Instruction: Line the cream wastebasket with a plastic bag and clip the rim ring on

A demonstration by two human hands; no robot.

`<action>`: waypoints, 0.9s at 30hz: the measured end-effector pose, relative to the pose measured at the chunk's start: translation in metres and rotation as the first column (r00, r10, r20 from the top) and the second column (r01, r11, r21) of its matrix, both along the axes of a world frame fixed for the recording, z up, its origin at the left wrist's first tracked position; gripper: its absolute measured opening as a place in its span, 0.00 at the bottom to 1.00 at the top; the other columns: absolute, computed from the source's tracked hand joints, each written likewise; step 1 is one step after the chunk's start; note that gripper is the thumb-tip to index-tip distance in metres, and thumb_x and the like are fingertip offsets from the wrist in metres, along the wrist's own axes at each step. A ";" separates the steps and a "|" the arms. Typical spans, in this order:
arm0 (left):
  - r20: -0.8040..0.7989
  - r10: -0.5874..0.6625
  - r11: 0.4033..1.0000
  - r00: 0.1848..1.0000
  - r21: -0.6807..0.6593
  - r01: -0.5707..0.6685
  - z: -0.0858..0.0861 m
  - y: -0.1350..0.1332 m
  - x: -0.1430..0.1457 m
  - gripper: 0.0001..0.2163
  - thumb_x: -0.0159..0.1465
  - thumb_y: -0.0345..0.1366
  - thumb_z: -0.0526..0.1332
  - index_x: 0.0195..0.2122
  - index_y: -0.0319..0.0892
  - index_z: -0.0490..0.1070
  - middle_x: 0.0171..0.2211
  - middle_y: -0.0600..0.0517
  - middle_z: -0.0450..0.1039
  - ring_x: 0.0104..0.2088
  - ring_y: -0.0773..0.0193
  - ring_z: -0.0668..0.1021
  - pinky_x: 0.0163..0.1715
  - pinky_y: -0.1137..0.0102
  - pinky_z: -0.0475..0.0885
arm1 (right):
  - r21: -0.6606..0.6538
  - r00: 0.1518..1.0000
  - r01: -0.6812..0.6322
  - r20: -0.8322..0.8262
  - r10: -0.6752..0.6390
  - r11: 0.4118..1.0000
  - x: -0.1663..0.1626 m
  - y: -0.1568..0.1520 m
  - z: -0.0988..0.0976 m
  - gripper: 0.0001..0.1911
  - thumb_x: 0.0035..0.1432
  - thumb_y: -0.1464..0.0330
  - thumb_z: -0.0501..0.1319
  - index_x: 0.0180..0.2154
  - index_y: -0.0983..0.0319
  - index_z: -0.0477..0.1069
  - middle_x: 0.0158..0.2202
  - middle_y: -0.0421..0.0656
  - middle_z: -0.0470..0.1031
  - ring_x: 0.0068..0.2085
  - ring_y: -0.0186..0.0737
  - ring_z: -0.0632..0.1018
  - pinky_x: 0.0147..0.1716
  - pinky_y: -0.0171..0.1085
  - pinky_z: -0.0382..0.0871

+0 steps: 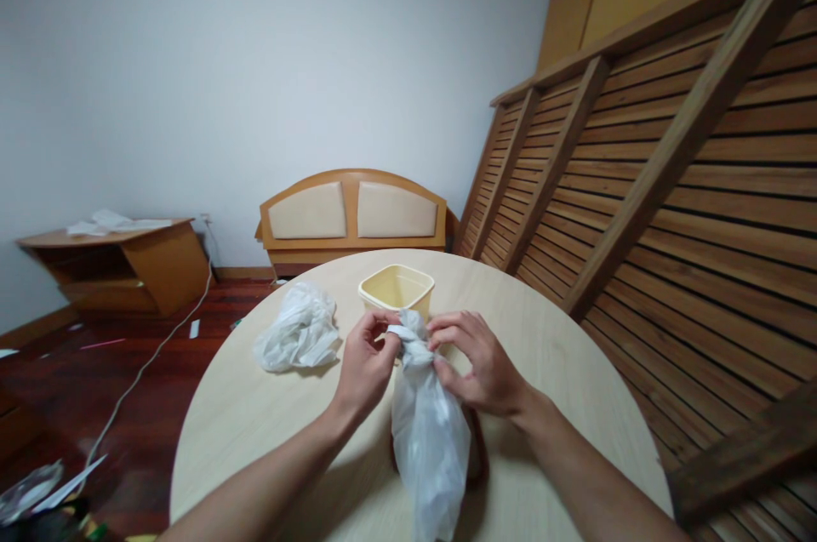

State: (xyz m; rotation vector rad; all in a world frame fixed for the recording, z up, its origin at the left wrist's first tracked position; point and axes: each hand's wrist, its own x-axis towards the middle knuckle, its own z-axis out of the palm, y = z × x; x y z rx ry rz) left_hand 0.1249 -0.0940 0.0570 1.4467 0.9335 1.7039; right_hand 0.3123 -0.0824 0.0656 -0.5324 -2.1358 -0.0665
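A whitish translucent plastic bag [429,431] hangs from both hands, its upper end twisted into what looks like a knot. My left hand [371,359] pinches the twisted part from the left. On the other side, my right hand [476,362] grips the twist between thumb and fingers. Just behind the hands stands a pale yellow square plastic container [397,287], its front partly covered by the bag. Left of it lies a crumpled heap of white plastic bags [299,329]. Something with a reddish-brown edge [480,461] lies under the hanging bag, mostly hidden.
Everything rests on a round pale wooden table [242,440]. Behind it is a headboard [351,176] with cream panels. A slatted wooden frame [638,159] leans close on the right. A low cabinet [153,265] and a cable [150,363] are at left.
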 end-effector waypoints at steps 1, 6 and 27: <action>-0.027 0.006 1.000 1.000 -0.007 -0.006 0.000 -0.001 0.000 0.03 0.55 0.31 0.62 0.32 0.41 0.70 0.30 0.53 0.73 0.31 0.66 0.76 0.28 0.75 0.70 | 0.042 0.999 0.029 0.031 -0.030 0.999 -0.002 -0.003 0.002 0.10 0.56 0.69 0.64 0.41 0.57 0.69 0.44 0.45 0.77 0.46 0.47 0.76 0.43 0.45 0.66; -0.062 -0.017 1.000 0.998 -0.006 0.016 0.001 -0.002 -0.002 0.02 0.57 0.32 0.61 0.31 0.41 0.69 0.28 0.55 0.72 0.29 0.67 0.74 0.28 0.76 0.69 | 0.151 0.988 0.130 0.064 -0.141 0.980 -0.009 -0.007 0.002 0.09 0.57 0.71 0.63 0.41 0.58 0.71 0.39 0.44 0.77 0.41 0.45 0.75 0.40 0.44 0.64; -0.033 -0.245 0.969 0.969 -0.054 0.243 -0.001 -0.003 -0.001 0.08 0.63 0.39 0.61 0.37 0.40 0.73 0.37 0.50 0.76 0.30 0.67 0.75 0.28 0.73 0.74 | -0.524 0.722 -0.616 -0.674 0.156 0.588 -0.007 0.010 -0.019 0.18 0.56 0.52 0.68 0.37 0.58 0.71 0.39 0.44 0.77 0.38 0.39 0.78 0.39 0.37 0.72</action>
